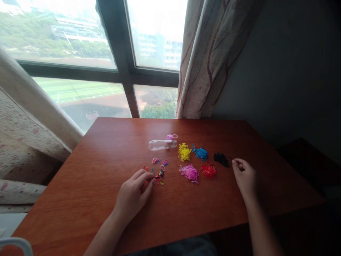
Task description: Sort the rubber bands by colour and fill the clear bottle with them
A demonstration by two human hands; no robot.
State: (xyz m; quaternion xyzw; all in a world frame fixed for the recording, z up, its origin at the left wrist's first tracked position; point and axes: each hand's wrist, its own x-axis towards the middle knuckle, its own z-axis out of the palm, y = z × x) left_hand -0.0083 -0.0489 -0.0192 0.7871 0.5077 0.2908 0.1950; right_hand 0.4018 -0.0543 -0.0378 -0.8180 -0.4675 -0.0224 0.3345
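Small rubber bands lie on the table sorted by colour: a yellow pile (184, 152), a blue pile (201, 153), a pink pile (190, 172), a red pile (208, 171) and a black pile (220, 159). My left hand (135, 190) pinches a thin black rubber band (155, 177) over a small mixed-colour heap (161, 175). Just right of the black pile, my right hand (244, 176) is closed in a pinch on another black rubber band (231, 158). Small multicoloured bunches (156, 161) lie beyond my left hand.
A clear plastic bottle (161, 144) lies on its side behind the piles, with a pink cap with a loop (170, 137) behind it. The brown wooden table (176, 213) reaches the window. Curtains (205, 60) hang on both sides, and a white curved object (16, 242) shows at lower left.
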